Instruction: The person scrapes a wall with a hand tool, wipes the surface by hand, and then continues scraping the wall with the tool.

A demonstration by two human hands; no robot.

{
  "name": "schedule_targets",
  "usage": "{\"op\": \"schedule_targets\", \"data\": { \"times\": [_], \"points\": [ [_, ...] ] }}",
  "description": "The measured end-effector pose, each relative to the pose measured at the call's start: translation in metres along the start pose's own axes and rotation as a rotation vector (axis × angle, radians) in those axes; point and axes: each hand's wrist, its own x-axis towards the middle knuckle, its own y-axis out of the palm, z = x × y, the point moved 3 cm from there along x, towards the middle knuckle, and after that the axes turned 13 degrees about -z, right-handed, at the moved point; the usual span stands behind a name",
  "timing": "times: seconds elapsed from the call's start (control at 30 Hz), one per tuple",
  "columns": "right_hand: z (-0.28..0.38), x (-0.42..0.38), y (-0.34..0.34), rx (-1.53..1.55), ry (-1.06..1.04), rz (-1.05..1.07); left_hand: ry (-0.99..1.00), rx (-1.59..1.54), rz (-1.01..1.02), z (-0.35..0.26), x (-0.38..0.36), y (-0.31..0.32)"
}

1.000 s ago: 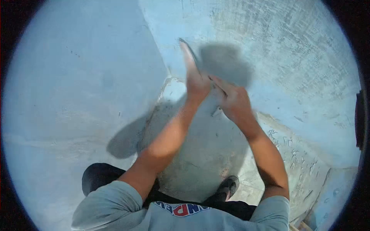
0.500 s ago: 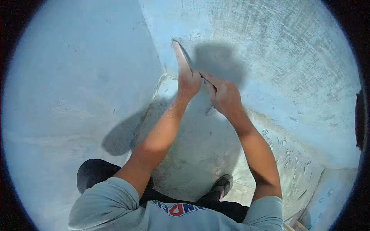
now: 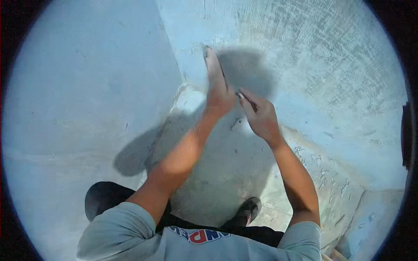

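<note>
My left hand [image 3: 219, 91] reaches up to the blue-painted wall [image 3: 296, 65], its fingers stretched out and pressed together. A thin dark edge runs along the fingers and shows at their tips, as of a flat thing under them; I cannot make out what it is. Just to the right and a little lower, my right hand [image 3: 264, 118] is closed in a pinch around a thin dark tool with a pale tip [image 3: 247, 101]. That tip points toward the heel of my left hand, with a narrow gap between. Most of the tool is hidden in my fingers.
A smooth blue wall [image 3: 96, 87] stands at the left and meets the scraped wall in a corner. The grey floor [image 3: 213, 169] lies below, with pale scraps [image 3: 324, 172] along its right side. My dark shoe [image 3: 249, 209] is on the floor.
Both hands have moved a little right and down together. A small gap now shows between my left hand and the tool tip, where they met before.
</note>
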Motion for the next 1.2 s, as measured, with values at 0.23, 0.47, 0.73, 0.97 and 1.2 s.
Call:
{"op": "schedule_targets", "data": {
  "times": [0.23, 0.47, 0.73, 0.97, 1.2],
  "points": [
    [0.010, 0.010, 0.023, -0.011, 0.208, 0.049, -0.120, -0.178, -0.074, 0.008, 0.006, -0.007],
    [-0.006, -0.004, -0.005, -0.057, 0.139, 0.143, -0.104, -0.321, -0.062, 0.011, -0.020, 0.008],
    [-0.017, -0.025, -0.018, -0.016, 0.238, 0.048, -0.081, -0.196, -0.087, 0.004, -0.023, 0.021],
    [0.009, -0.016, -0.019, -0.076, 0.021, 0.021, -0.167, -0.333, -0.130, 0.026, -0.025, 0.034],
    [0.026, 0.006, -0.039, -0.006, 0.080, 0.090, -0.112, -0.273, -0.206, -0.019, -0.006, 0.032]
  ]
}}
